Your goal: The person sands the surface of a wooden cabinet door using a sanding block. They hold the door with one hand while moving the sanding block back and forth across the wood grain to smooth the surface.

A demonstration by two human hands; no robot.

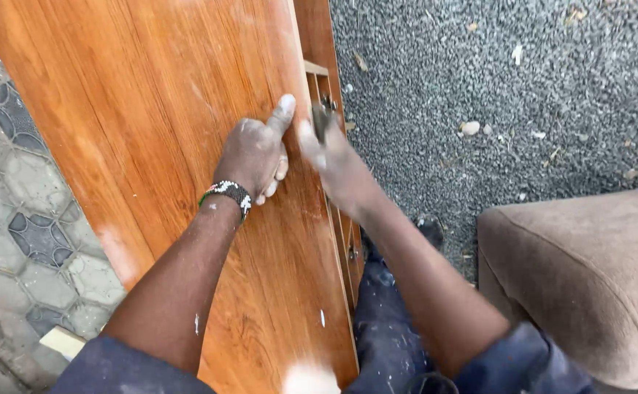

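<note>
A large orange-brown wood-grain panel (151, 109) lies slanted across the left and middle of the head view. My left hand (255, 155) rests on it near its right edge, fingers curled and thumb stretched up along the surface; a beaded band is on that wrist. My right hand (333, 162) is blurred at the panel's right edge, closed around a small dark tool (320, 120) whose kind I cannot tell. Beside that edge runs a narrower wooden frame part (317, 44) with small metal fittings.
Grey gravel ground (494, 73) fills the upper right. A brown upholstered seat arm (589, 270) stands at the lower right. Patterned paving stones (20, 219) lie at the left, with a pale wood offcut (62, 341) near the bottom. My dark trouser leg (385, 321) is below the panel's edge.
</note>
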